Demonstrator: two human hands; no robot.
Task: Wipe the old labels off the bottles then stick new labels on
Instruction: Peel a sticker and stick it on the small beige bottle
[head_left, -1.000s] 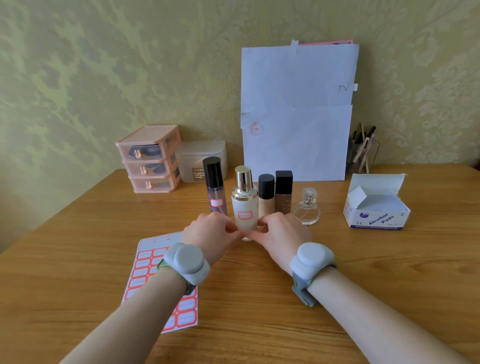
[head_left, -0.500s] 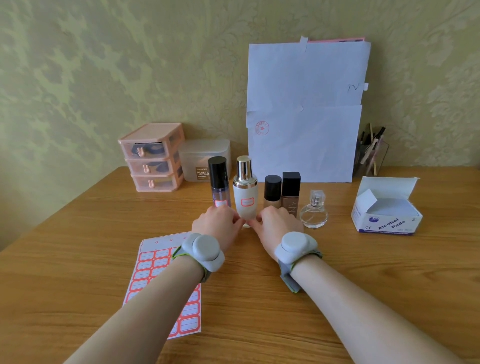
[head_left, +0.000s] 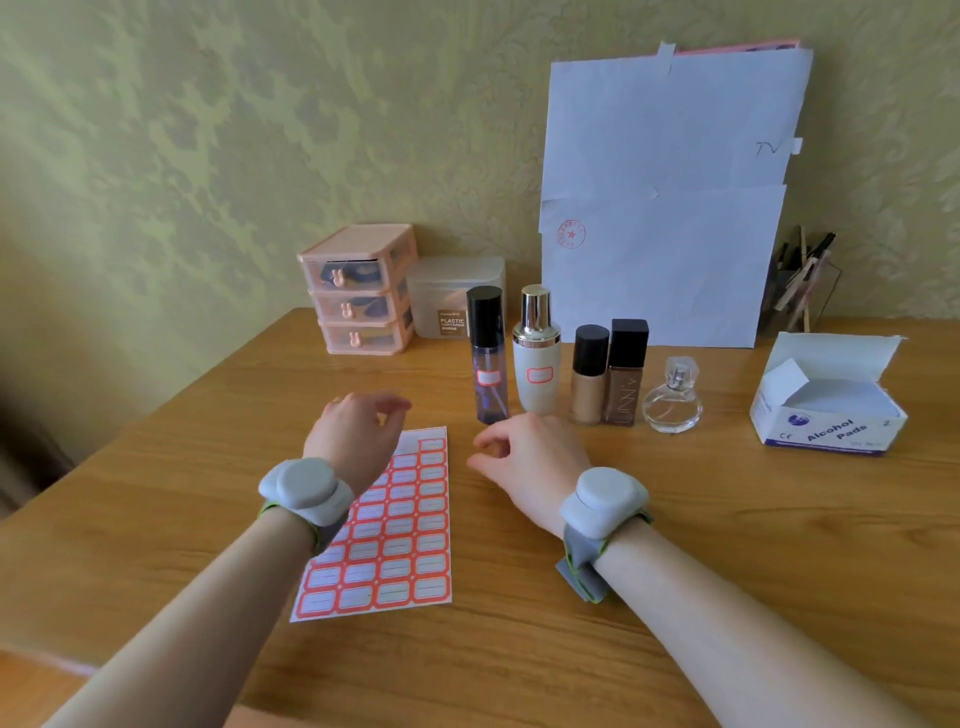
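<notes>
A row of bottles stands mid-table. The purple bottle with a black cap and the white bottle with a gold cap each carry a red-framed label. Beside them stand two foundation bottles and a round clear perfume bottle. A sheet of red-framed labels lies flat in front. My left hand hovers over the sheet's top left, fingers loosely curled, holding nothing. My right hand hovers just right of the sheet, in front of the bottles, also loosely curled and holding nothing.
An open box of alcohol pads sits at the right. A pink drawer unit and a frosted plastic container stand at the back left. White papers lean on the wall beside a pen holder.
Both hands have let go of the white bottle and drawn back toward me. The left hand moved over the label sheet. The white bottle now stands in the row.
</notes>
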